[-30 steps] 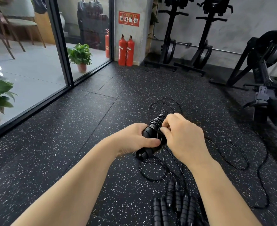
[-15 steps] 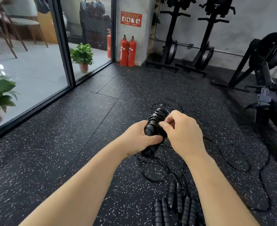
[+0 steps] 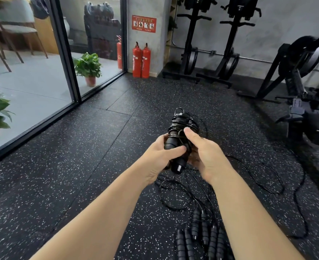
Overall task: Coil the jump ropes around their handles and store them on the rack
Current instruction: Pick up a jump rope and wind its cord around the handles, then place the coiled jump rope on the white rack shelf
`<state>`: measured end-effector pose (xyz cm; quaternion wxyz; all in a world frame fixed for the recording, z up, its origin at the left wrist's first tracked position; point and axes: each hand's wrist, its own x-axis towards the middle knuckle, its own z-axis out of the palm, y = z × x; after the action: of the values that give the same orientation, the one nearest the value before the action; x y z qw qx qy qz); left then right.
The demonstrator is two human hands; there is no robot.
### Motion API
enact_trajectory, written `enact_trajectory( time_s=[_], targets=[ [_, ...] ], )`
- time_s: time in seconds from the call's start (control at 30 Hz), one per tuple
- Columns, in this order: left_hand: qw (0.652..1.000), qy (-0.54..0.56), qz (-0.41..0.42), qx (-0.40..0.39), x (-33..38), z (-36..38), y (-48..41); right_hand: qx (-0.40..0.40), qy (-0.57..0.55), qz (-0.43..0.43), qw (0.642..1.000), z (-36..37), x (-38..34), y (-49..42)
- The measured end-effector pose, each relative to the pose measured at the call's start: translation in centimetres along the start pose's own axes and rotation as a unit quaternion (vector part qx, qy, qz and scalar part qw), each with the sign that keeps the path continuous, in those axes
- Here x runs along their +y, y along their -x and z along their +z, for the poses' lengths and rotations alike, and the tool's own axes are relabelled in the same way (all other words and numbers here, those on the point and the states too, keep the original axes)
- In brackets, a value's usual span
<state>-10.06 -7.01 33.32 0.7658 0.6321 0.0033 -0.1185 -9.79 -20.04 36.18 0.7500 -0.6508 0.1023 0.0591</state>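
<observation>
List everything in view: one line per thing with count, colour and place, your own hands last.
coiled jump rope: one, black, held up between both hands
loose handles: several, black, on the floor below the hands
loose cords: several, black, trailing over the floor at right
floor: one, black with white speckles
fire extinguishers: two, red, against the pillar; a third behind the glass
potted plants: two, green, beyond the glass at left
sign: one, red, on the pillar
gym machines: several, black, along the wall and at right
left hand: grips the handles
right hand: cradles the coil, thumb on it
</observation>
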Motion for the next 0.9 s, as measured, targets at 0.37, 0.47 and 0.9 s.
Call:
enact_trajectory(
  time_s=[0.37,0.47,0.9],
  targets=[
    [0.995,-0.092,-0.03,-0.009,-1.0,2.2,-1.0,0.044,-0.056,0.041,0.997,-2.0,1.9,0.0],
    [0.998,-0.034,-0.048,-0.004,-1.1,2.9,-1.6,0.074,-0.05,0.054,0.995,-3.3,2.4,0.3],
    [0.988,-0.056,-0.082,-0.115,-0.8,7.9,2.5,0.211,-0.019,0.076,0.974,-9.0,1.0,6.3]
  ],
)
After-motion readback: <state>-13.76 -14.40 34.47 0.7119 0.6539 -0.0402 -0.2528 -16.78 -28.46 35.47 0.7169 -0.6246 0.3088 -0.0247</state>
